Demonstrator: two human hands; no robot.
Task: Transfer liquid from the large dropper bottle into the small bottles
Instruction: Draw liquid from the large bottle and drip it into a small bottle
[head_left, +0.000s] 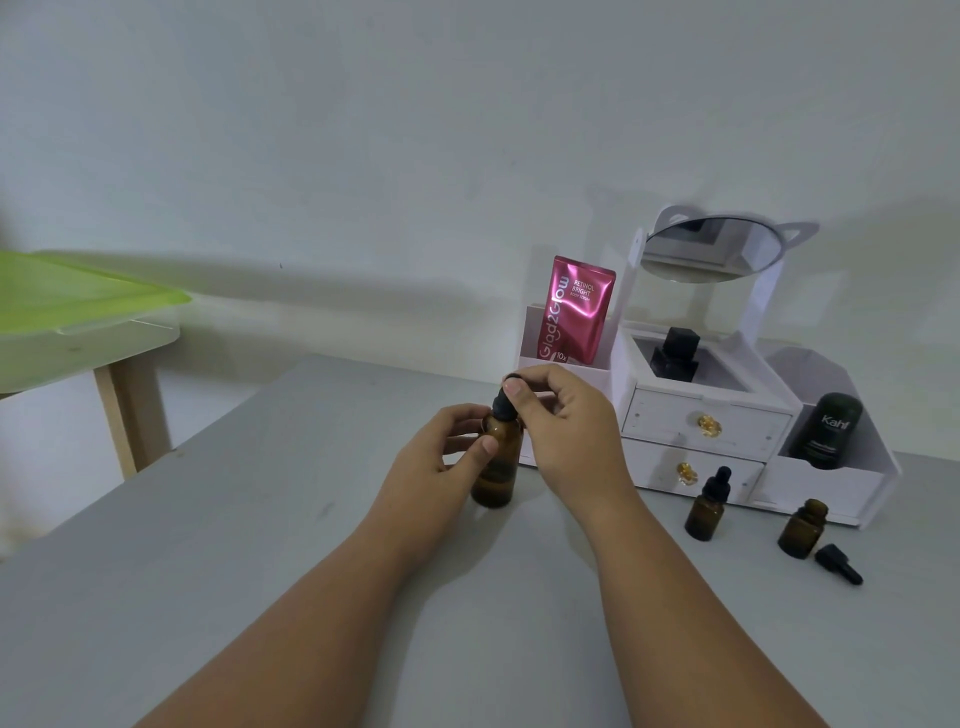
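The large amber dropper bottle (497, 467) stands upright on the grey table (260, 545). My left hand (439, 457) wraps its body from the left. My right hand (561, 415) pinches the black dropper cap (503, 406) on the bottle's neck. To the right stand two small amber bottles: one (705, 512) with its black dropper cap on, the other (802, 527) uncapped. The loose black dropper cap (837, 563) lies on its side beside the uncapped bottle.
A white vanity organiser (701, 426) with drawers and a round mirror (711, 249) stands at the back right. It holds a pink sachet (571, 312), a black perfume bottle (675, 353) and a dark green bottle (828, 428). A green-topped side table (78, 312) stands at left.
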